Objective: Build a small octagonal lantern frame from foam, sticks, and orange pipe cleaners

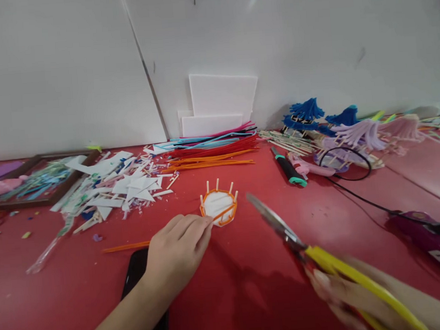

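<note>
Head view, and we're watching the left hand [180, 240] just left of centre: fingers drawn narrow, tips pinching the end of an orange cord [225, 212] at the near edge of a white disc [218, 201]. That disc sits dead centre, flat on the red table [200, 307], thin sticks [217, 184] standing up around its rim and orange running round them. Over at the lower right, the right hand [349, 294] grips scissors [324, 259], yellow handle toward the corner, tips pointing up and left, well apart from the disc. They're blurred, so I can't tell whether the blades are parted!

Outward we go: a phone [135, 269] lies partly under the left wrist, an orange strip [124, 247] just beyond its top end. Left of centre, a heap of scraps [131, 184], spilling beside a brown frame [53, 202] at the far left. Behind the disc, bundled stems [215, 148] in orange, red, blue and pink, with white boards [222, 94] leaning on the wall [66, 70]. Right of those, a cutter [289, 169], then blue models [306, 109] and lilac ones [361, 132]. And at the right edge, a purple power strip [424, 238]!
</note>
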Available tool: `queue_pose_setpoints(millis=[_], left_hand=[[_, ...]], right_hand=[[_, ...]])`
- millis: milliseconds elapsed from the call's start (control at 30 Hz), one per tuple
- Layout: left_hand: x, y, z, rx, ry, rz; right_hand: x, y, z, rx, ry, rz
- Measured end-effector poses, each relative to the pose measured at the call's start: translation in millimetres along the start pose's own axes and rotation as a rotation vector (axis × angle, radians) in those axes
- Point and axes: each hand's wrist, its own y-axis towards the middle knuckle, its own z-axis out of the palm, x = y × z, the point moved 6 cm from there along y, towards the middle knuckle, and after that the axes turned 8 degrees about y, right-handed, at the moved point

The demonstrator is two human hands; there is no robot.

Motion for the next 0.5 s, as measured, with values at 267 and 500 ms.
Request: queue_pose_setpoints(millis=[267, 500], left_hand=[[0.4, 0.9, -2.1, -0.001, -0.006, 0.013], [-0.6, 2.0, -2.1, -0.004, 0.016, 0.017]], right_hand=[[0.2, 0.2, 37.7, 0.177, 0.094, 0.052], [-5.1, 13.8, 64.0, 0.123, 0.235, 0.175]])
